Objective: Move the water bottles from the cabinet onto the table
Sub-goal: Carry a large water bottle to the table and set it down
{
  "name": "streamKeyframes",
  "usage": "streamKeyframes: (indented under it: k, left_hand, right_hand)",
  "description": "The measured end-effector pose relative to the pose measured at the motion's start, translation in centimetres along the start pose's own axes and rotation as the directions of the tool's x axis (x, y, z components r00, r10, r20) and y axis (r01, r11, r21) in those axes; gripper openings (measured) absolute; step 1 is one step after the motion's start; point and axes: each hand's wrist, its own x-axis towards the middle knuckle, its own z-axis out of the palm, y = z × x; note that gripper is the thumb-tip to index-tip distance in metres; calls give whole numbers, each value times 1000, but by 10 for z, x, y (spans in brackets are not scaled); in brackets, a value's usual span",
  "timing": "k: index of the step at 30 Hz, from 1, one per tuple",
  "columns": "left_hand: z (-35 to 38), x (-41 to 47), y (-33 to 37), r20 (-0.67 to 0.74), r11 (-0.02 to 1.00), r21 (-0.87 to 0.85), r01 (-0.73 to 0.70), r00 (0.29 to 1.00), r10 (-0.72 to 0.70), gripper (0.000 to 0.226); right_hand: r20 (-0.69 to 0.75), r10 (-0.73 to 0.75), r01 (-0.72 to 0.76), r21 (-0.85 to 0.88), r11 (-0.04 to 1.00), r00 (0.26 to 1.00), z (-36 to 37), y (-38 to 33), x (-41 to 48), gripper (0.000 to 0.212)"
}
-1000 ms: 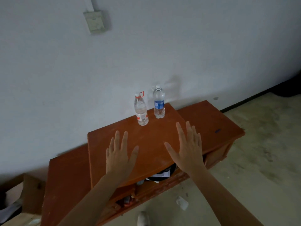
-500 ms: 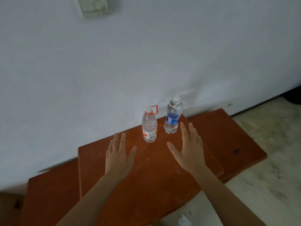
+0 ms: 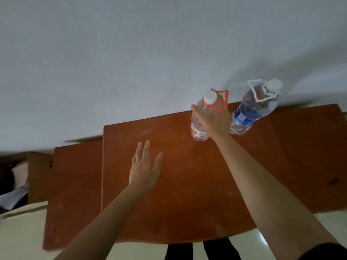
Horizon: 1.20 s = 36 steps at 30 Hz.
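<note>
The right hand [image 3: 216, 121] reaches across the desk [image 3: 187, 188] to its far edge. It grips a clear water bottle [image 3: 196, 126] high on the body, just below the white cap. The thumb lies on the bottle's left side and the fingers wrap round behind, so this grip is clamped on the bottle. A red carrying loop [image 3: 222, 102] hangs from the bottle's neck, above the knuckles. The bottle's base sits at the desk surface; I cannot tell whether it has left the wood.

Just to the right stands a second water bottle [image 3: 252, 110] with a blue label, a white cap and a white carrying loop [image 3: 256, 91]. It is close to the far right corner of the desk. The back of the right hand lies between the two bottles, and no hand holds this second one.

The left hand [image 3: 144, 170] is palm down over the desk, left of its middle and well short of the bottles. Its fingers are straight and its thumb is spread. This grip is apart and holds nothing. Whether the palm touches the wood cannot be told.

The desk is a reddish-brown wooden top set against a pale wall [image 3: 131, 53]. Lower wooden tops of the same colour show on its left [image 3: 75, 184] and on its right [image 3: 309, 156]. Pale floor [image 3: 18, 233] shows by the near left corner.
</note>
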Motion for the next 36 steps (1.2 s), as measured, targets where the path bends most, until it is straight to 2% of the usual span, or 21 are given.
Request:
streamKeyframes:
  k: [2, 6, 10, 14, 16, 18, 20, 23, 26, 30, 32, 36]
  left_hand:
    - [5, 16, 8, 6, 997, -57, 47, 999, -47, 83]
    - [29, 55, 37, 77, 956, -250, 153, 987, -138, 84]
    - [67, 96, 71, 246, 854, -450, 260, 956, -161, 93]
    - [100, 128, 105, 383, 791, -520, 322, 916, -122, 110]
    - [111, 133, 126, 387, 767, -585, 264, 922, -22, 99]
    - [124, 139, 138, 391, 730, -647, 222, 918, 68, 75]
    - [133, 145, 142, 394, 743, -632, 220, 917, 63, 64]
    - [136, 145, 142, 407, 733, -623, 271, 913, 8, 70]
    - [131, 126, 134, 417, 727, -615, 305, 908, -29, 66]
    - [130, 88, 98, 428, 796, -524, 305, 902, -64, 52]
    - [127, 67, 79, 429, 781, -527, 337, 898, -97, 56]
    - [117, 33, 48, 424, 729, -570, 379, 896, -134, 50]
  right_hand:
    - [-48, -107, 110, 53, 993, 993, -2, 7, 4, 59]
    - [-60, -229, 235, 126, 964, 972, -13, 19, -17, 53]
    - [-32, -139, 143, 270, 952, 990, -32, 41, -46, 44]
    - [-32, -73, 79, 295, 952, 997, -60, 66, -67, 39]
    - [-70, -41, 60, 307, 950, 997, -73, 73, -75, 46]
    - [-137, -35, 79, 330, 941, 990, -82, 77, -79, 50]
    - [-181, -32, 88, 310, 947, 983, -87, 84, -79, 49]
    - [-182, 43, 4, 252, 968, 982, -97, 86, -77, 58]
    - [-136, 141, -93, 311, 946, 981, -105, 81, -85, 46]
    - [-4, 257, -239, 355, 904, 966, -109, 73, -107, 41]
    - [55, 281, -281, 374, 884, 958, -108, 69, -123, 42]
    - [161, 345, -381, 367, 849, 925, -97, 49, -152, 47]
